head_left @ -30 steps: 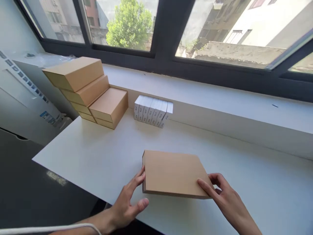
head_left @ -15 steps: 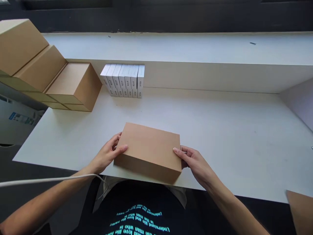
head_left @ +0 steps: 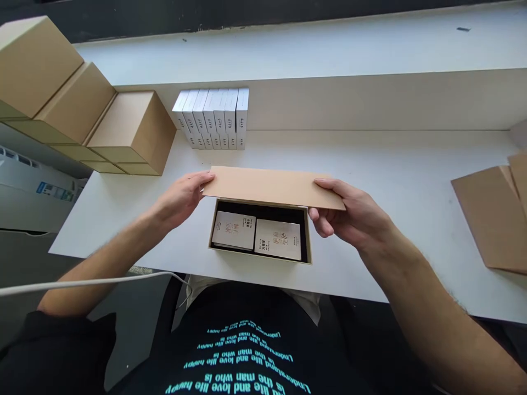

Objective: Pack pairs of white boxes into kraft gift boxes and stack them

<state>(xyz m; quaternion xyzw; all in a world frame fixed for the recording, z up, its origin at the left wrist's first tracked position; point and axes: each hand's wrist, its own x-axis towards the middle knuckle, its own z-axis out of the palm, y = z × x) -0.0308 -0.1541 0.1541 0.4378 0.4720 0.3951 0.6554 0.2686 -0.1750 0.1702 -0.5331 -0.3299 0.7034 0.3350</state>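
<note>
A brown cardboard lid (head_left: 269, 185) is raised and tilted over the far side of an open box (head_left: 259, 258). My left hand (head_left: 183, 197) grips the lid's left end, thumb on top. At the right end my right hand (head_left: 349, 211) pinches it, with the thumb above and the other fingers below, close to the box's right corner. Inside the black-lined box lie two white printed packs side by side, a left pack (head_left: 234, 230) and a right pack (head_left: 278, 240). Whether the lid is joined to the box's back edge cannot be made out.
Brown boxes (head_left: 132, 118) are stacked at the back left. Beside them, several small white boxes (head_left: 214, 118) stand in two layers against the raised ledge (head_left: 349, 101). Folded brown cardboard (head_left: 489, 219) lies at the right. A white cable (head_left: 102, 281) crosses my left forearm.
The closed box now stands open, its lid lifted up and away from me by both hands, showing the white packs. The view has shifted, bringing more of the right-hand cardboard into sight.
</note>
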